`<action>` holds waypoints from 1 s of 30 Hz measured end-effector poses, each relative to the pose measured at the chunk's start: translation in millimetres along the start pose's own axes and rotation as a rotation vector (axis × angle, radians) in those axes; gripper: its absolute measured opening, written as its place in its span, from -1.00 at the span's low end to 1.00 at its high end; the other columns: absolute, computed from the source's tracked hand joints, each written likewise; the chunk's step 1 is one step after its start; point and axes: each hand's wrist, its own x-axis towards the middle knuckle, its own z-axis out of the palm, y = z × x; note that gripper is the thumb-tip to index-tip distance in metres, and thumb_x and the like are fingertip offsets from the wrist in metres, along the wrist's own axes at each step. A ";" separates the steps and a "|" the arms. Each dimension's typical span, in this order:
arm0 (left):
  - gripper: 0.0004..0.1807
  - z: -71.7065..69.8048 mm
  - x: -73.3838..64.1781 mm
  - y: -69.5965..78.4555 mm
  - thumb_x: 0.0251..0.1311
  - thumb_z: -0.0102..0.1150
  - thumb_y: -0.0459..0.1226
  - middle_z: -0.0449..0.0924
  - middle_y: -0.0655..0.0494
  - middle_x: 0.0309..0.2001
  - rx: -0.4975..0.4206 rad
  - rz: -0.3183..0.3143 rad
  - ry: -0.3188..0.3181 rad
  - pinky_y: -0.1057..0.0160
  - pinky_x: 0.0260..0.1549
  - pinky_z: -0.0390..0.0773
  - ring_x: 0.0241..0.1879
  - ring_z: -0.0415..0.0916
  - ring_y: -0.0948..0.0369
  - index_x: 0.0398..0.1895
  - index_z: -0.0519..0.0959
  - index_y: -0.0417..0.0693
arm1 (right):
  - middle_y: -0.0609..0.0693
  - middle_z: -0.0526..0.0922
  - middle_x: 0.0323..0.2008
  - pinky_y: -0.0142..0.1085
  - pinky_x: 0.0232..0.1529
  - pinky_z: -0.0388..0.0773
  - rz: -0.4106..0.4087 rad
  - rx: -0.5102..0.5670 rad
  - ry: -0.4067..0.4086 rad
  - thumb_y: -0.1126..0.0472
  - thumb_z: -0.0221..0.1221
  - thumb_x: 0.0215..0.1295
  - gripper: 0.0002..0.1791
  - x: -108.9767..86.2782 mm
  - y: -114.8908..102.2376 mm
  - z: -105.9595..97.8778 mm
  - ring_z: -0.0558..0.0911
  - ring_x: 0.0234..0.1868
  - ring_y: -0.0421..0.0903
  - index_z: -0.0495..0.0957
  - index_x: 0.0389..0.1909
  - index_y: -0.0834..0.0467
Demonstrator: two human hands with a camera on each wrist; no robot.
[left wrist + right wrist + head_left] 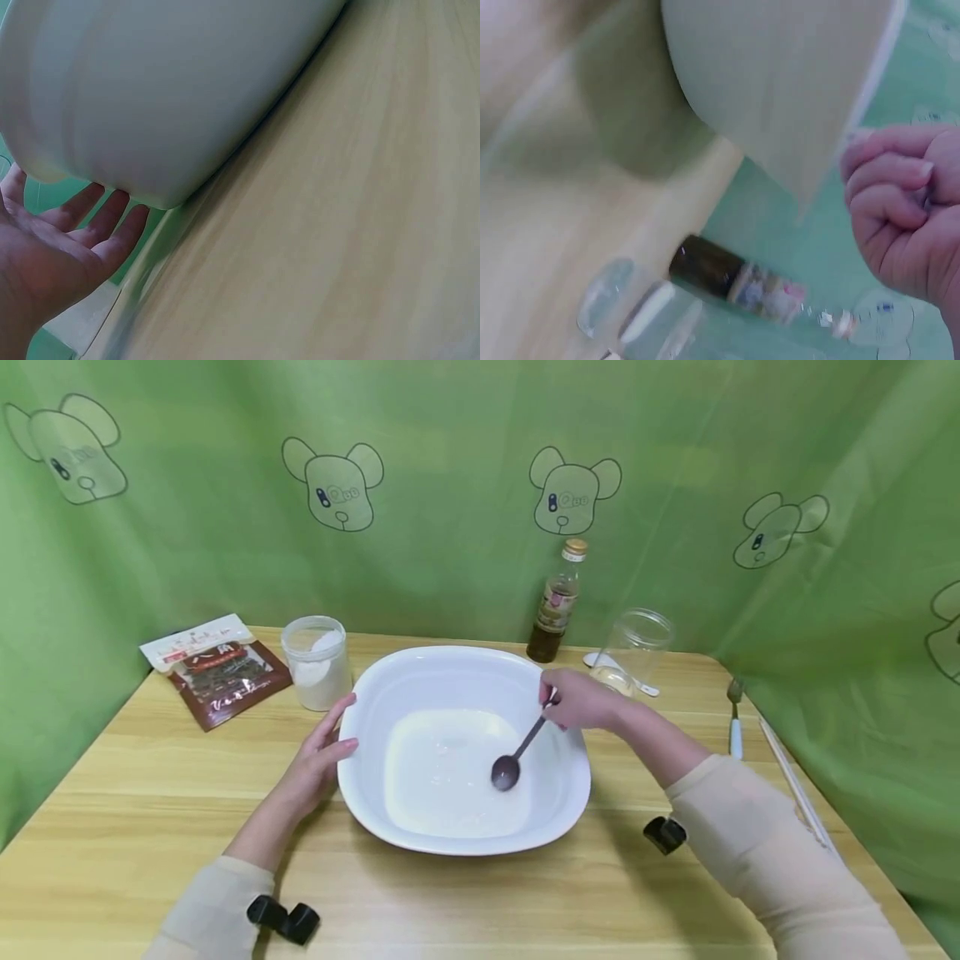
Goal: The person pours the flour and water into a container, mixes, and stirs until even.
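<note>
Gripping the spoon [517, 758] in the bowl [375, 693], right hand [581, 700] above.

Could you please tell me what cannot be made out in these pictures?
- Spoon: hidden in the right wrist view; the right hand curls over its handle.
- Bottle label: blurred in the right wrist view, too small in the head view.
- Bowl contents: left wrist view shows only its outer wall.

A glossy white bowl [465, 677] sits on the matt wood-grain table [150, 793], near a clear plastic jar [637, 643].
</note>
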 end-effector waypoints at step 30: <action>-0.29 -1.2 -0.1 -0.6 0.06 -0.13 -0.41 -0.02 -0.29 0.21 0.005 0.009 -0.009 0.17 -0.14 0.44 -0.04 0.33 0.13 0.32 -0.08 -0.03 | 0.07 0.43 -0.74 -0.48 -0.76 0.13 -0.029 0.451 -0.109 0.46 -0.01 0.09 -0.94 29.8 -34.2 57.7 0.28 -0.76 -0.19 0.30 -0.43 0.29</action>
